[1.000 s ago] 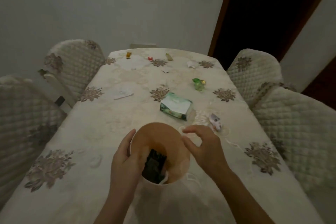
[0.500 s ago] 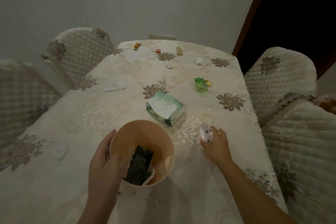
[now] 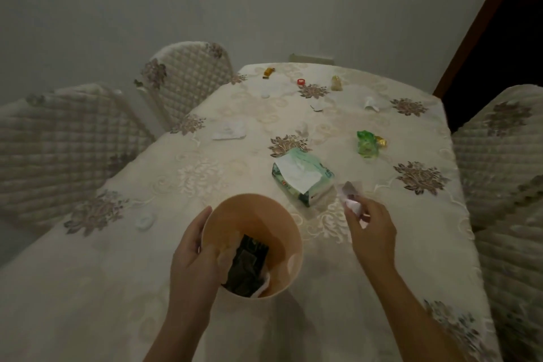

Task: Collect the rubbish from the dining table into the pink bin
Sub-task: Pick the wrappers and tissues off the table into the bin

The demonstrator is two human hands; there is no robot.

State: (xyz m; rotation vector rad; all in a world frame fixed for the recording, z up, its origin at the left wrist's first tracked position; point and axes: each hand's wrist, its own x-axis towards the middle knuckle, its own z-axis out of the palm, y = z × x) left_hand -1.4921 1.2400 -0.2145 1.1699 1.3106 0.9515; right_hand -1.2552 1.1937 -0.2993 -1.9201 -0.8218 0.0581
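The pink bin [image 3: 288,232] stands on the near part of the dining table [image 3: 205,173], with a dark wrapper [image 3: 248,267] and a white scrap inside. My left hand [image 3: 195,256] grips the bin's left rim, fingers inside. My right hand [image 3: 371,229] is lifted just right of the bin and pinches a small pale pink wrapper [image 3: 351,195]. Further out lie a green crumpled wrapper [image 3: 365,144], a white scrap [image 3: 229,130], a red cap [image 3: 300,81], an orange wrapper [image 3: 268,72], a yellowish wrapper [image 3: 336,83] and a white crumpled bit [image 3: 370,104].
A green tissue pack [image 3: 302,175] lies just beyond the bin. A small clear scrap [image 3: 144,220] sits at the left of the bin. Quilted chairs stand at the left [image 3: 58,144], far left [image 3: 188,73] and right [image 3: 499,141]. A dark doorway is at the top right.
My right hand reached right to the pink wrapper, closed on it and lifted it off the cloth. My left hand has stayed on the bin's rim. The view shifted.
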